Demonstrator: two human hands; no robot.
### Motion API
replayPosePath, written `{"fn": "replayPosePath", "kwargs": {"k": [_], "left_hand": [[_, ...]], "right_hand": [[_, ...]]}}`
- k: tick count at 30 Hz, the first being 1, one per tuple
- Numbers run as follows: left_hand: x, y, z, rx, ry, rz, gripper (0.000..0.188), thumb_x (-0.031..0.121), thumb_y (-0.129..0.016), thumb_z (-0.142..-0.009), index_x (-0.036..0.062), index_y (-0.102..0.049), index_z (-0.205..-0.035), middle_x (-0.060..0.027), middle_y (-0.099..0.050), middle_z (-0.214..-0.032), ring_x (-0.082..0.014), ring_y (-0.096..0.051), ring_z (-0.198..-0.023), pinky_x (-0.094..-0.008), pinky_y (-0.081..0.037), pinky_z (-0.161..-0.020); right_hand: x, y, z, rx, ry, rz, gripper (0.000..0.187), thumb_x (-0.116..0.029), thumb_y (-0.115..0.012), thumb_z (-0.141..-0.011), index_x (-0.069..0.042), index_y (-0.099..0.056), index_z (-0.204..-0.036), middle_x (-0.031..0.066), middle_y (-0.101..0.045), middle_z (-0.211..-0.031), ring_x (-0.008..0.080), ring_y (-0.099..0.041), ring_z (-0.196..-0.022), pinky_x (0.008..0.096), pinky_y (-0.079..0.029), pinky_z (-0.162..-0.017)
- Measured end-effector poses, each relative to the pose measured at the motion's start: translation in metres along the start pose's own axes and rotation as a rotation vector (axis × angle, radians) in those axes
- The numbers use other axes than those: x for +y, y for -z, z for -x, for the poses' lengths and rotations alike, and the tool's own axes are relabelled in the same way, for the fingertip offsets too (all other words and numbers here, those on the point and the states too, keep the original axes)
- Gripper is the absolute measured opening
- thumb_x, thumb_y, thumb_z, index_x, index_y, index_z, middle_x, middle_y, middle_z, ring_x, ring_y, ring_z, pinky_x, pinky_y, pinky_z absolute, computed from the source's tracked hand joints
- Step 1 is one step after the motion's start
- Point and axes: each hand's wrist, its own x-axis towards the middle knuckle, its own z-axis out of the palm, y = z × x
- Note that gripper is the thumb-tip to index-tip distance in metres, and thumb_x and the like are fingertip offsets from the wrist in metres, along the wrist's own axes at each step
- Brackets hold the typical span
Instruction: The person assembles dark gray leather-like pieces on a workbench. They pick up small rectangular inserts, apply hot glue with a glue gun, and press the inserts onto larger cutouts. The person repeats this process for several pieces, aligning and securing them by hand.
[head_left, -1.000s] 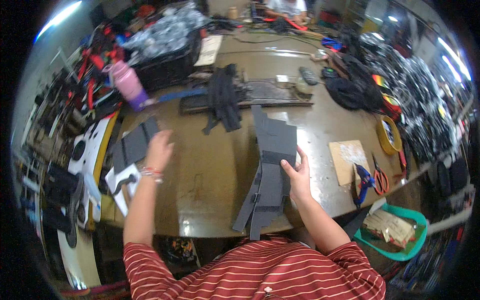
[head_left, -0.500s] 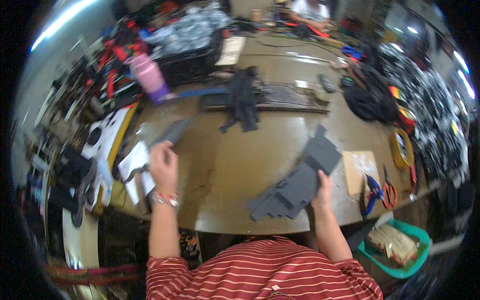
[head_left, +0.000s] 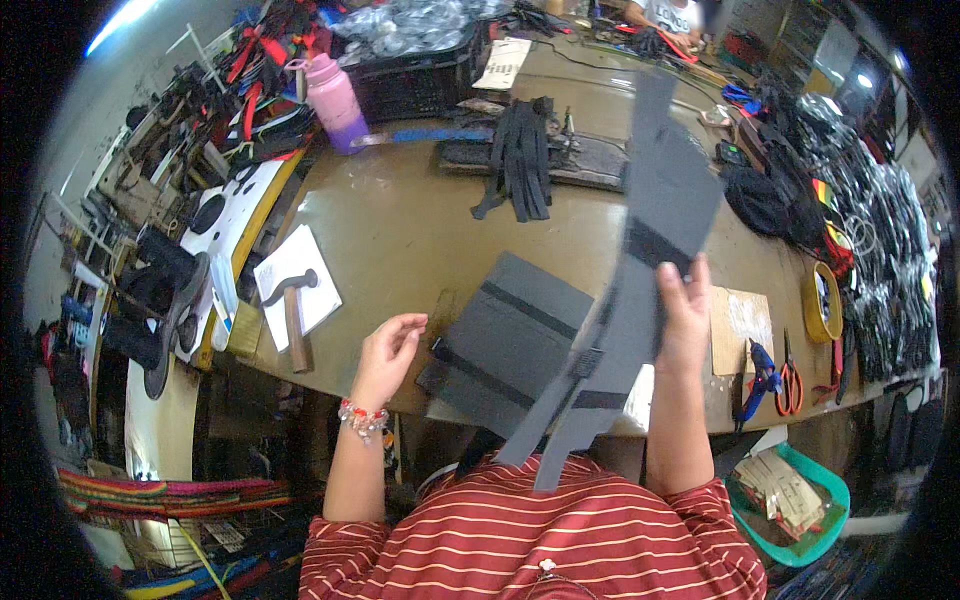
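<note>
My right hand (head_left: 685, 315) grips a long dark grey fabric piece (head_left: 672, 190) with black straps and a small buckle, its thumb in front. The piece is raised upright, its lower strips hanging down to my striped shirt. Partly behind it, a flat dark grey panel (head_left: 500, 330) with two black bands lies at the table's front edge. My left hand (head_left: 392, 350) is just left of this panel, holding nothing, its fingers stretched toward it and slightly bent. Whether its fingertips touch the panel I cannot tell.
A hammer (head_left: 293, 310) rests on white paper at left. To the right are orange-handled scissors (head_left: 789, 385), blue-handled cutters (head_left: 760, 375), a tape roll (head_left: 825, 300) and a teal basket (head_left: 835, 520). Black straps (head_left: 520, 160) and a pink-purple bottle (head_left: 333, 105) stand farther back.
My right hand has lifted and turned the fabric piece upright. My left hand has moved right and nearer, away from the hammer, without the dark piece it had. A flat panel now lies in front.
</note>
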Motion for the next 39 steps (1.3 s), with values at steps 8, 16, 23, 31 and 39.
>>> {"fn": "replayPosePath", "kwargs": {"k": [8,16,23,31,39], "left_hand": [[0.002,-0.036,-0.045,-0.179,0.23,-0.144,0.04,0.03,-0.059,-0.091,-0.0037,-0.057,-0.112,-0.0103,-0.065,-0.097,-0.0159,-0.062,-0.082,-0.0281,-0.05,-0.075],[0.014,-0.077,-0.057,-0.489,0.029,0.113,0.04,0.011,-0.07,-0.08,-0.0041,-0.054,-0.113,-0.0092,-0.063,-0.104,-0.0159,-0.059,-0.096,-0.0305,-0.046,-0.087],[0.042,-0.126,-0.063,-0.418,-0.13,0.453,0.051,0.003,-0.066,-0.08,-0.0011,-0.042,-0.125,-0.01,-0.058,-0.116,-0.0194,-0.057,-0.103,-0.0329,-0.044,-0.092],[0.033,-0.168,-0.069,-0.457,-0.012,0.497,0.054,0.005,-0.062,-0.086,0.0043,-0.036,-0.133,-0.009,-0.047,-0.122,-0.0145,-0.052,-0.107,-0.0275,-0.046,-0.089],[-0.006,-0.113,-0.098,-0.145,0.004,0.79,0.018,0.02,-0.044,-0.098,0.0059,-0.051,-0.089,-0.0037,-0.057,-0.083,-0.0131,-0.058,-0.078,-0.0258,-0.047,-0.069]], "right_hand": [[0.104,-0.029,0.077,-0.01,-0.459,0.063,0.078,-0.002,-0.052,-0.09,-0.011,-0.001,-0.147,0.0325,-0.018,-0.143,0.0337,-0.027,-0.134,0.0376,-0.033,-0.104],[0.114,-0.022,0.074,0.0,-0.341,0.277,0.078,-0.007,-0.06,-0.085,-0.003,-0.012,-0.146,0.0195,-0.033,-0.137,0.0278,-0.038,-0.124,0.0365,-0.035,-0.102],[0.051,0.041,0.046,0.018,-0.135,0.39,0.087,-0.033,-0.079,-0.07,0.002,-0.033,-0.136,0.0205,-0.046,-0.131,0.0295,-0.046,-0.121,0.0374,-0.036,-0.102],[0.03,0.082,0.03,0.109,-0.283,0.639,0.079,-0.017,-0.079,-0.07,0.006,-0.036,-0.132,0.0201,-0.05,-0.125,0.0271,-0.049,-0.116,0.034,-0.037,-0.1],[0.047,0.094,0.02,0.371,0.427,1.329,0.062,-0.008,-0.067,-0.077,-0.008,-0.04,-0.133,0.0207,-0.044,-0.125,0.0343,-0.043,-0.119,0.0405,-0.038,-0.098]]}}
